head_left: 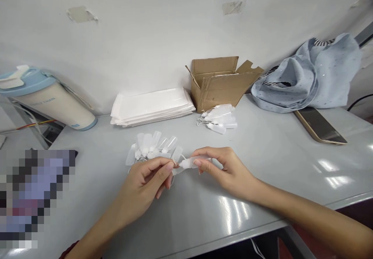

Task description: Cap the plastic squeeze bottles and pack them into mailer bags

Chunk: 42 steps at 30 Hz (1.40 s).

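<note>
Glossy grey tabletop [201, 212] before a white wall [151, 37]; the open cardboard box [223, 92] serves as reference. Nearer the viewer than the box, a translucent dropper bottle [187, 163] is held between the hands, long axis running left to right, nozzle leftward. Right hand [230, 171] grasps its body; left hand [150, 183] has thumb and forefinger at the nozzle, whether gripping cannot be told. Well left of the box, a tumbler [55, 105] partly reads "LY CHAN".
</note>
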{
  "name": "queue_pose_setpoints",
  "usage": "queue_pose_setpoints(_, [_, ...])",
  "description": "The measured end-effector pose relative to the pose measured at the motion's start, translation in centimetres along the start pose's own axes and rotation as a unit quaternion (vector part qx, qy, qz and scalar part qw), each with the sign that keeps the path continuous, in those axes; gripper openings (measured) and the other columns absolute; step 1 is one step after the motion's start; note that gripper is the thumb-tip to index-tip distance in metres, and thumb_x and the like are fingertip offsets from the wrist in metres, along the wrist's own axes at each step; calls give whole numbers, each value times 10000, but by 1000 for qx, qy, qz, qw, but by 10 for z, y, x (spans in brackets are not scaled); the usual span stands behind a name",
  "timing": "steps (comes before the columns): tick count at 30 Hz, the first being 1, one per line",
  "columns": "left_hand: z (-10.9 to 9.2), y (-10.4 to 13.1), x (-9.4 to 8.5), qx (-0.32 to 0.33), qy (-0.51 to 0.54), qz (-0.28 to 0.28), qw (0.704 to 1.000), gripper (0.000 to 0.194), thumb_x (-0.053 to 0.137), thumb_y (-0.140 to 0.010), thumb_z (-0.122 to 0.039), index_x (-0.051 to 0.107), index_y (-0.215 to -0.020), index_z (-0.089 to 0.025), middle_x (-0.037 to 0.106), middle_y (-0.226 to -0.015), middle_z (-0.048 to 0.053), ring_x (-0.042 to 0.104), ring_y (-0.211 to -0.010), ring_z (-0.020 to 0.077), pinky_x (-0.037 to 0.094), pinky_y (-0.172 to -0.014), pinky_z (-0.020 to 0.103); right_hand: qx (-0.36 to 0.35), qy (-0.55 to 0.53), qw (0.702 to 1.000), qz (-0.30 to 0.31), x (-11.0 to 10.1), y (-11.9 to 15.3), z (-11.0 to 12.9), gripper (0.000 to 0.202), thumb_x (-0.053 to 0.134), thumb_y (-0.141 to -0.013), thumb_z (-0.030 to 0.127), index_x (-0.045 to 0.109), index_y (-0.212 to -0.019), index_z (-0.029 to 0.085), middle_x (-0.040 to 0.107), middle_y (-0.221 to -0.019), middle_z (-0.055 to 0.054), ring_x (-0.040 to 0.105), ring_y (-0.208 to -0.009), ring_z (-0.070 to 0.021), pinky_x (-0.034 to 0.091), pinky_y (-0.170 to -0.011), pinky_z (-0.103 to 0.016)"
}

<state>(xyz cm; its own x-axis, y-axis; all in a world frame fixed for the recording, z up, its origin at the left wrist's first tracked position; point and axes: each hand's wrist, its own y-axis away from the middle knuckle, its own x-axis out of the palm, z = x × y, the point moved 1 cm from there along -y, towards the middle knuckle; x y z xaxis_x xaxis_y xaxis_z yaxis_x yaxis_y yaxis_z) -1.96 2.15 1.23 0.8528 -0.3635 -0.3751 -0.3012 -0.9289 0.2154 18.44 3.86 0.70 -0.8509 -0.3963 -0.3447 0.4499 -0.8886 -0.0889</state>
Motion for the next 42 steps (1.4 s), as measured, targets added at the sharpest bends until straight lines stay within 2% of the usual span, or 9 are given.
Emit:
queue_pose_setpoints(4, [-3,0,-4,-4,-4,2,1000,299,438,-903,-385,613,-766,-185,506,-576,-47,426,-449,74,376,-490,210,15,-11,1000,-7,-1,0,1,216,518,-900,340,677,-906,193,643,-709,2,586,-677,-129,435,-605,-233])
queue_pose_setpoints(9, [-3,1,-1,-17,-19,-5,1000,246,494,-868,-378,625,-779,-189,512,-575,-40,434,-451,84,383,-472,208,18,-9,1000,-1,2,0,0,235,509,-901,357,673,-892,188,646,-702,-4,594,-681,-139,431,-589,-235])
queue_pose_setpoints(17, [1,2,4,34,-61,-35,997,261,471,-883,-348,611,-730,-189,488,-532,-47,420,-441,83,354,-458,198,-7,0,1000,7,6,1,-4,233,487,-915,332,669,-933,188,640,-719,-2,575,-662,-123,415,-581,-223])
queue_pose_setpoints(25, [2,3,6,31,-55,-34,997,258,464,-885,-335,599,-724,-186,485,-538,-46,420,-445,84,360,-463,200,-14,2,1000,4,7,2,-5,231,492,-915,328,671,-941,185,636,-709,1,563,-650,-117,390,-542,-208])
queue_pose_setpoints(31, [-1,1,3,-2,12,1,1000,301,439,-904,-368,577,-713,-181,495,-564,-49,418,-440,73,360,-464,198,11,-16,1000,3,5,0,-2,229,506,-905,330,680,-925,181,631,-679,5,584,-663,-127,417,-578,-225])
queue_pose_setpoints(36, [1,-2,-4,-10,26,9,1000,379,409,-927,-393,582,-674,-171,505,-555,-52,417,-434,65,375,-507,214,24,-24,999,-5,3,0,1,215,522,-896,321,687,-890,184,636,-669,8,593,-658,-124,428,-589,-227])
queue_pose_setpoints(42, [4,-3,-1,-18,37,18,999,294,511,-885,-388,580,-687,-181,502,-563,-68,418,-435,55,338,-461,190,21,-17,1000,-7,5,-1,-2,208,526,-894,318,681,-879,180,622,-648,12,586,-648,-120,420,-577,-221])
